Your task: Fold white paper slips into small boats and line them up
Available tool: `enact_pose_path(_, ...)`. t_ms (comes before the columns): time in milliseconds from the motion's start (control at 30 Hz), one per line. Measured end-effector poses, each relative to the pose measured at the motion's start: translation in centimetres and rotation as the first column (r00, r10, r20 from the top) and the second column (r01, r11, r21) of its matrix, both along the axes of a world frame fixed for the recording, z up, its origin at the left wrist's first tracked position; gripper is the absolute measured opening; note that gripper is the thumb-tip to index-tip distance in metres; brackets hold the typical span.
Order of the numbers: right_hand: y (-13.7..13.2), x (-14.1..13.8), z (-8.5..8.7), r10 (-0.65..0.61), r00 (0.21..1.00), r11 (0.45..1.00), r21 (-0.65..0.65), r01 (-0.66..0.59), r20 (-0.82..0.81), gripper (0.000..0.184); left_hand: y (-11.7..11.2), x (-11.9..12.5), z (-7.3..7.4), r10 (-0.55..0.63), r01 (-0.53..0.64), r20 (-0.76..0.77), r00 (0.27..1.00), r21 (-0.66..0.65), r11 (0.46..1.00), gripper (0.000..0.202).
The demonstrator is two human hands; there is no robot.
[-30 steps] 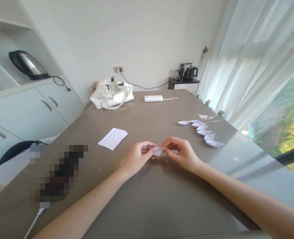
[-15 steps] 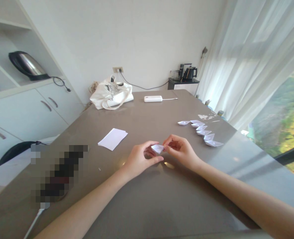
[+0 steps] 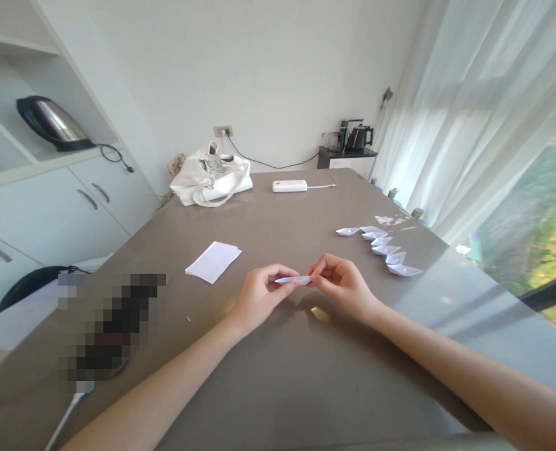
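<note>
A small folded white paper piece [image 3: 293, 280] is held just above the grey table [image 3: 278, 363], pinched from both sides. My left hand [image 3: 259, 294] grips its left end with closed fingers. My right hand [image 3: 341, 283] pinches its right end between thumb and fingers. The paper now looks flat and long, seen edge-on. A row of several finished white paper boats [image 3: 383, 249] lies to the right of my right hand. A small stack of white paper sheets [image 3: 214, 260] rests to the left, beyond my left hand.
A white handbag [image 3: 212, 178] and a white power bank [image 3: 289, 186] with its cable lie at the table's far end. A blurred dark object [image 3: 111, 332] sits at the near left. Cabinets with a kettle [image 3: 52, 122] stand left; curtains [image 3: 470, 113] hang right.
Both hands stayed together over the table. The paper piece between them changed from an open, pointed shape to a flat, stretched strip as the hands pulled slightly apart.
</note>
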State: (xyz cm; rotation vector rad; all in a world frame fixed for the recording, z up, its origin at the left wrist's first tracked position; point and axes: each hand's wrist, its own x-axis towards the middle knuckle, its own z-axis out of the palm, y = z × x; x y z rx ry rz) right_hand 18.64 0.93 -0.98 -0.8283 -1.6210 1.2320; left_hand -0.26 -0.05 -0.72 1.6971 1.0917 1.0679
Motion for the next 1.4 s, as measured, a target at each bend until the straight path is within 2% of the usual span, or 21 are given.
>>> enact_pose_path(167,-0.1,0.1,-0.2,0.019,1.000,1.000,-0.005,-0.019,0.021,0.020,0.1,-0.1,-0.1,0.014,-0.013,0.026,1.000,-0.035,0.999,0.023)
enact_pose_path(333,-0.3,-0.1,-0.2,0.069,0.969,0.997,-0.055,-0.057,0.237,0.032,-0.1,0.0,-0.1,0.014,-0.010,0.054,0.998,-0.068,0.998,0.023)
enact_pose_path(433,-0.3,-0.2,-0.1,0.027,0.954,1.000,-0.022,-0.021,0.299,0.034,0.0,0.0,-0.3,0.019,-0.013,0.064,0.998,-0.100,0.995,0.026)
enact_pose_path(700,0.0,0.2,-0.3,0.044,0.970,0.998,-0.046,-0.034,0.237,0.034,0.5,-0.2,-0.3,-0.045,0.074,0.134,0.990,-0.221,0.973,0.027)
enact_pose_path(1033,-0.4,-0.2,0.3,0.067,0.986,0.993,-0.102,-0.052,0.150,0.034,0.0,0.2,0.7,-0.057,0.102,0.189,0.980,-0.237,0.966,0.024)
enact_pose_path(1267,-0.3,-0.1,-0.1,0.104,0.981,0.990,-0.110,-0.087,0.166,0.034,0.2,0.0,0.0,-0.075,0.099,0.117,0.990,-0.212,0.972,0.026)
enact_pose_path(1400,-0.2,0.0,-0.2,0.060,0.978,0.996,-0.080,-0.044,0.198,0.032,0.2,-0.1,-0.3,-0.103,0.111,0.048,0.993,-0.217,0.970,0.029)
